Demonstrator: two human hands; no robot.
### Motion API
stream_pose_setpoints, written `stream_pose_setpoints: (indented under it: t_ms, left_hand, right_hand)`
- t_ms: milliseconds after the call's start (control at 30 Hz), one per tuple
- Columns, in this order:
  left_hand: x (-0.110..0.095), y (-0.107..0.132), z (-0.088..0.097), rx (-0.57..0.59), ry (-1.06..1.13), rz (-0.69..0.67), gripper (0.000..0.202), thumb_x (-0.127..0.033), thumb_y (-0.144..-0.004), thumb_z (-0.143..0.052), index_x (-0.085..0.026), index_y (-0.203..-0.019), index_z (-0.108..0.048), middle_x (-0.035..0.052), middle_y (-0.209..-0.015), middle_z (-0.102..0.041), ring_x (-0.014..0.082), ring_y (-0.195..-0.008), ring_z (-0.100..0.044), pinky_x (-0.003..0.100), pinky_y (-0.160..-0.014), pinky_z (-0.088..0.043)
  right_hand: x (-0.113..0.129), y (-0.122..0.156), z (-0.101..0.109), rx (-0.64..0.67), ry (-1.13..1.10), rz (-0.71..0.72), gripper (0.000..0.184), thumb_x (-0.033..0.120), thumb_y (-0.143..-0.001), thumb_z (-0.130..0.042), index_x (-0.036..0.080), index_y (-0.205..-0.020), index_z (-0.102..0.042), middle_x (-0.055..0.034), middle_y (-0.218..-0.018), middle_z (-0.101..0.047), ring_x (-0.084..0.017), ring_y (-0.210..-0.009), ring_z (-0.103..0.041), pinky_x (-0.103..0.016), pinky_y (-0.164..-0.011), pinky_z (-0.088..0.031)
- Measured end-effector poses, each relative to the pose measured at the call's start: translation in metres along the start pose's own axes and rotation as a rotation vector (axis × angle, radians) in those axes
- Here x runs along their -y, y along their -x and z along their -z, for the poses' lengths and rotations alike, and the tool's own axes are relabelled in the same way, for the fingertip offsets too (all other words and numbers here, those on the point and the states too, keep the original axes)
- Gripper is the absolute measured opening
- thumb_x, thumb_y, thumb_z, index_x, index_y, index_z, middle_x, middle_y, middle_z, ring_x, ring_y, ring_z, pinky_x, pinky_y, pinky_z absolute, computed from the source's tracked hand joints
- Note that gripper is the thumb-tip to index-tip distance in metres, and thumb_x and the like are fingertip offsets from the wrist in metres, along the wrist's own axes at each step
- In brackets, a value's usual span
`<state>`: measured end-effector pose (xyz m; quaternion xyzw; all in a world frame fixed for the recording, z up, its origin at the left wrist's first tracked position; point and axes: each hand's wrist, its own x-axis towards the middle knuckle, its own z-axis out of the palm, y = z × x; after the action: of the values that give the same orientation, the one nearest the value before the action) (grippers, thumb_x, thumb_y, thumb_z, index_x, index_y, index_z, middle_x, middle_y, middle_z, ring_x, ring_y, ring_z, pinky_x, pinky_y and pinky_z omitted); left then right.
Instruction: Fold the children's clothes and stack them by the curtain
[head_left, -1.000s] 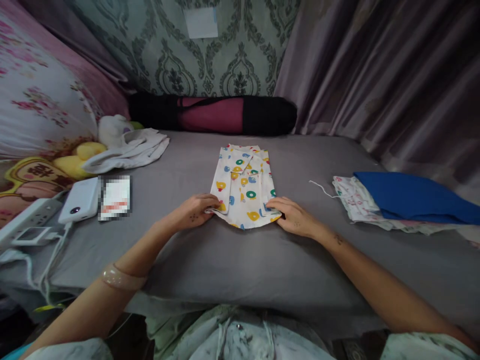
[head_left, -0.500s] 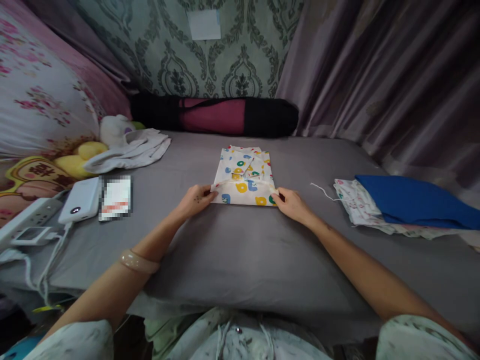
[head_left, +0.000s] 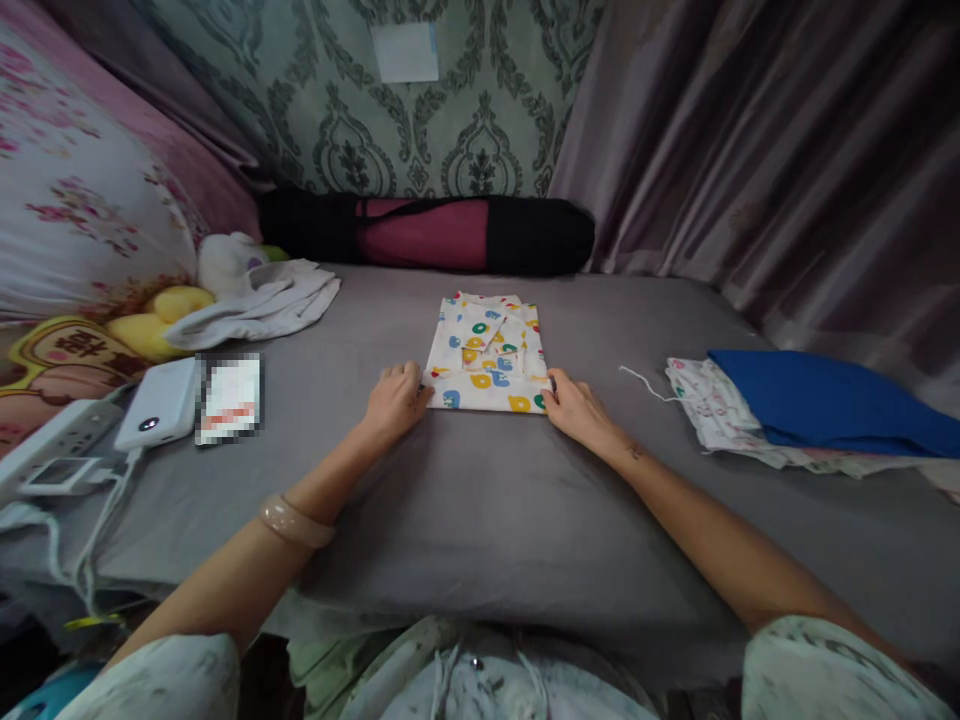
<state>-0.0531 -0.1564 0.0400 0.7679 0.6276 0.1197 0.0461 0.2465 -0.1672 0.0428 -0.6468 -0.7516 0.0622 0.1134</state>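
A white shirt (head_left: 480, 392) printed with coloured letter-like shapes lies folded into a narrow rectangle in front of me, its near end turned up in a band across it. Two folded flaps, seemingly sleeves, rest on its middle. At the band's left corner is my left hand (head_left: 394, 404), fingers curled and thumb against the fabric edge. My right hand (head_left: 579, 408) pinches the opposite corner between thumb and fingers. Both hands rest low, close to the bed surface.
The shirt is on a grey-sheeted bed (head_left: 480, 500). Folded clothes with a blue piece (head_left: 825, 400) on top lie to the right. A power bank (head_left: 159, 405), a power strip (head_left: 64, 440) with cables and plush toys (head_left: 161, 322) are at left. A long black-and-maroon bag (head_left: 424, 232) lies along the wall.
The turned-up band now lies flatter on the shirt. My left hand has rotated, with its fingers drawn up at the corner. My right hand has barely shifted.
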Motion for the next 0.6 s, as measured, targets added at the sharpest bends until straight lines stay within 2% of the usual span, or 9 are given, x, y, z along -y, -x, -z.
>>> stream_pose_setpoints:
  t_ms: [100,200,300,467,600]
  left_hand:
    - [-0.013,0.0,0.0,-0.076,-0.041,-0.206,0.041,-0.032,-0.094,-0.037,-0.012,-0.127,-0.047,0.0184,-0.125,-0.057,0.0289,-0.119,-0.05,0.042,-0.098,-0.038]
    - [-0.032,0.002,-0.009,-0.046,-0.04,-0.328,0.049,-0.034,-0.097,-0.028,-0.013,-0.141,-0.036,0.0155,-0.146,-0.042,0.0286,-0.139,-0.031,0.044,-0.11,-0.028]
    - [-0.05,0.006,-0.021,-0.006,-0.071,-0.348,0.054,-0.037,-0.097,-0.025,-0.013,-0.146,-0.031,0.0143,-0.153,-0.032,0.0302,-0.144,-0.02,0.047,-0.115,-0.019]
    - [-0.057,0.007,-0.029,0.008,-0.115,-0.332,0.056,-0.03,-0.095,-0.028,-0.009,-0.146,-0.032,0.0151,-0.155,-0.026,0.0317,-0.145,-0.014,0.051,-0.117,-0.012]
    - [-0.051,0.004,-0.034,-0.059,-0.104,-0.319,0.056,-0.032,-0.095,-0.029,-0.013,-0.148,-0.031,0.0132,-0.154,-0.03,0.0306,-0.145,-0.014,0.052,-0.117,-0.011]
  right_hand:
    - [0.014,0.002,0.005,-0.089,0.013,0.109,0.043,0.03,-0.097,-0.031,0.012,-0.132,-0.049,-0.0206,-0.123,-0.059,-0.031,-0.114,-0.055,-0.044,-0.095,-0.04]
    - [0.034,0.004,0.001,-0.092,-0.021,0.291,0.051,0.032,-0.098,-0.028,0.013,-0.144,-0.037,-0.0151,-0.148,-0.039,-0.029,-0.138,-0.031,-0.048,-0.112,-0.023]
    - [0.052,0.005,-0.011,0.005,-0.051,0.38,0.056,0.036,-0.098,-0.026,0.014,-0.15,-0.027,-0.0099,-0.156,-0.024,-0.025,-0.145,-0.014,-0.049,-0.117,-0.01]
    - [0.066,0.0,-0.022,0.093,-0.061,0.405,0.061,0.041,-0.098,-0.022,0.01,-0.151,-0.023,-0.0105,-0.158,-0.017,-0.025,-0.146,-0.008,-0.05,-0.118,-0.004]
    - [0.067,-0.003,-0.026,0.086,-0.069,0.401,0.063,0.047,-0.099,-0.019,0.012,-0.152,-0.021,-0.01,-0.158,-0.017,-0.024,-0.146,-0.008,-0.051,-0.117,-0.004]
